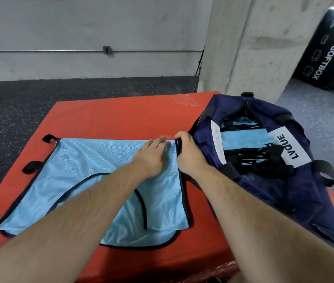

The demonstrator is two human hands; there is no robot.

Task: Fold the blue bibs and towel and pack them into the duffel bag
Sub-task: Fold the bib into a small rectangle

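Observation:
A light blue mesh bib (76, 180) with black trim lies spread flat on the red mat (121, 117). My left hand (152, 156) rests flat on the bib near its far right corner, fingers straight. My right hand (188, 152) grips the bib's black strap at that same corner, fingers curled round it. The navy duffel bag (264, 193) stands open at the right end of the mat, touching distance from my right hand. Folded blue bibs (243, 139) with black straps lie inside it.
Two black strap loops (32, 166) stick out from the bib's left edge. A concrete pillar (253, 48) rises behind the bag. A black soft plyo box (329, 50) stands at the far right. Dark speckled floor (19, 103) surrounds the mat.

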